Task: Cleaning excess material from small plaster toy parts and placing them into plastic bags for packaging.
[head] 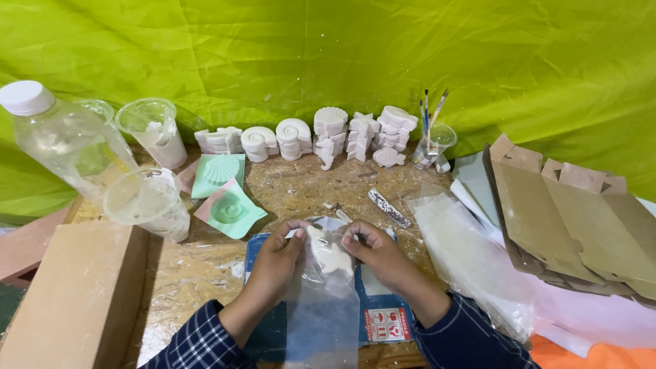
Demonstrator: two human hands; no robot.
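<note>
Back edge of table [301, 195]: plaster casts [311, 137] stacked, unbagged. Front centre: left hand [277, 263] and right hand [376, 256], both pinched shut on clear bag [321, 307]; white cast [329, 254] partly inside. Right edge: spare bags [471, 253], flat cartons [574, 219] unused.

A single head-worn view looks forward and steeply down over the worn wooden bench [301, 198], from the seated person's own side. It sits close: both hands [328, 256] fill the lower middle, with checked sleeves cut off at the bottom edge. It faces a bright yellow-green cloth backdrop [342, 55] hanging behind the bench's far edge.
</note>
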